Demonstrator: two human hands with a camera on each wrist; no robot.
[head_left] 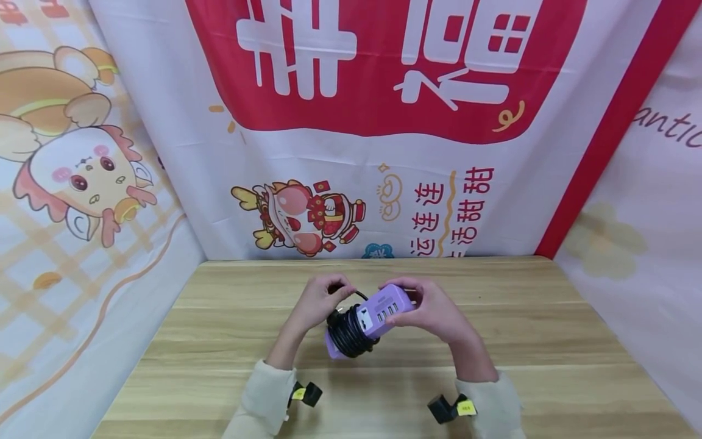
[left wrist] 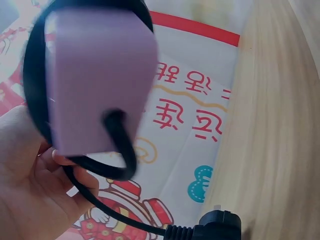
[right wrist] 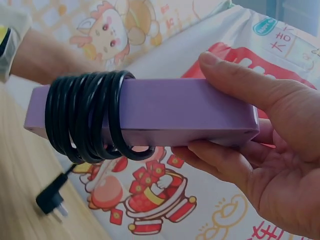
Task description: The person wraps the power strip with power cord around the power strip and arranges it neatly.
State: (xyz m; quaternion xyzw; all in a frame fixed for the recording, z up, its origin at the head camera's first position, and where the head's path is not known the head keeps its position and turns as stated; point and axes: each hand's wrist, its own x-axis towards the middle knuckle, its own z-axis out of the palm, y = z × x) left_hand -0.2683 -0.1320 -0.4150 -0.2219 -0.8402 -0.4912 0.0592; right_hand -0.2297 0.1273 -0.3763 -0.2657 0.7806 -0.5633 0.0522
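A purple power strip (head_left: 385, 308) is held tilted above the wooden table, its sockets and USB ports facing up in the head view. Around its left half runs a black cord (right wrist: 85, 117) in several tight turns. My right hand (head_left: 433, 308) grips the strip's right end, thumb on one side and fingers on the other. Beside the coils, my left hand (head_left: 320, 302) pinches a length of the cord between thumb and fingers. The black plug (left wrist: 220, 226) hangs from the cord's end, its prongs showing in the right wrist view.
A wood-grain table (head_left: 219, 341) lies under both hands. Behind it hangs a white and red printed cloth (head_left: 340, 152), with more printed cloth (head_left: 71, 213) at the left and white cloth at the right. Each wrist carries a small black camera.
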